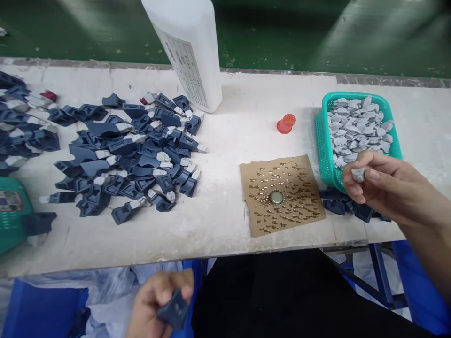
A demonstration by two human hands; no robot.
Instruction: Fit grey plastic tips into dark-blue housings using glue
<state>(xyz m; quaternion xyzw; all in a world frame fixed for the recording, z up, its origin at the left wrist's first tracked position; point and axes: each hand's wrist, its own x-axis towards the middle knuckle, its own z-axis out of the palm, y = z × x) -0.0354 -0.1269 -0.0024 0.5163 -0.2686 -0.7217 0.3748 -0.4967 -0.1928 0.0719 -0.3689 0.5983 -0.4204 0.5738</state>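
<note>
Below the table's front edge, my left hand is closed on a dark blue-grey plastic part. My right hand pinches a small light grey piece between thumb and fingers, over the near side of a green basket. That basket is heaped with similar grey pieces. To the left of it lies a brown cardboard square covered with streaks of shiny liquid. A bottle-cap-like metal disc rests on the cardboard.
A large pile of dark blue parts with grey ends spreads over the left. A white bottle and a red cup-like piece stand farther back. More dark parts lie by the basket. A green container is at the left edge.
</note>
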